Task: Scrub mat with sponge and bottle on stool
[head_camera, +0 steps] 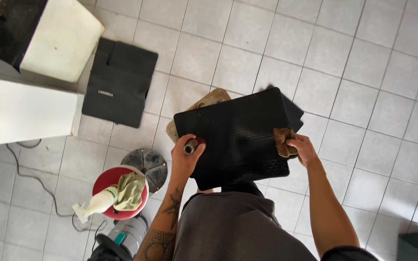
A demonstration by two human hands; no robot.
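A black rubber car mat (pixel 240 133) lies in front of me on a stack of other mats and a brown board. My left hand (pixel 186 162) grips a small spray can (pixel 191 145) with a red body, held at the mat's left edge. My right hand (pixel 302 149) presses a brown cloth (pixel 283 141) onto the mat's right side.
A second black mat (pixel 119 82) lies on the tiled floor at the upper left, beside a white counter (pixel 20 111). A red stool (pixel 105 181) holds a white spray bottle (pixel 97 203) and a greenish rag (pixel 130 191). A round metal disc (pixel 148 164) and a cable (pixel 30 179) lie nearby.
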